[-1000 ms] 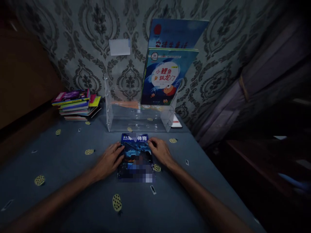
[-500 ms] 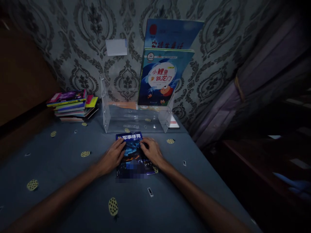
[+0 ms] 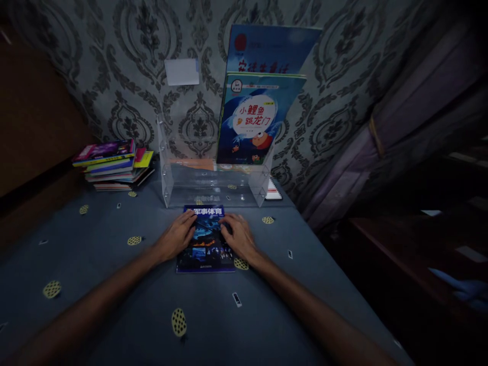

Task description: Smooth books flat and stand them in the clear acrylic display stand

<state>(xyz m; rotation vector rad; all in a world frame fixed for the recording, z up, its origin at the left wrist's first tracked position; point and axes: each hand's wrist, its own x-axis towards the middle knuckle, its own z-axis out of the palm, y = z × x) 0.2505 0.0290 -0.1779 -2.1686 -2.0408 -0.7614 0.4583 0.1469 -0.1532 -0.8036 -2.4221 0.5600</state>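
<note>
A dark blue magazine [image 3: 208, 239] with white Chinese lettering along its top lies flat on the table, just in front of the clear stand. My left hand [image 3: 177, 236] rests over its left edge, fingers stretched out on the cover. On the opposite edge lies my right hand [image 3: 239, 236], its thumb apart from the extended fingers. Both hands touch the magazine without wrapping round it. Behind it, the clear acrylic stand [image 3: 165, 175] holds a blue picture book [image 3: 247, 140] upright on its right side, with a taller blue book [image 3: 270, 48] behind.
To the left, a stack of books [image 3: 110, 165] sits near the wall. The tablecloth [image 3: 114, 284] is blue-grey with yellow fruit prints. A white card [image 3: 182, 72] is on the wallpaper. Beside the stand's right foot lies a small white item [image 3: 273, 190]. A curtain [image 3: 358, 173] hangs past the table's right edge.
The magazine's lower part has settled flat and straightened, its bottom edge now level. My hands stay at its two sides, nearly unmoved.
</note>
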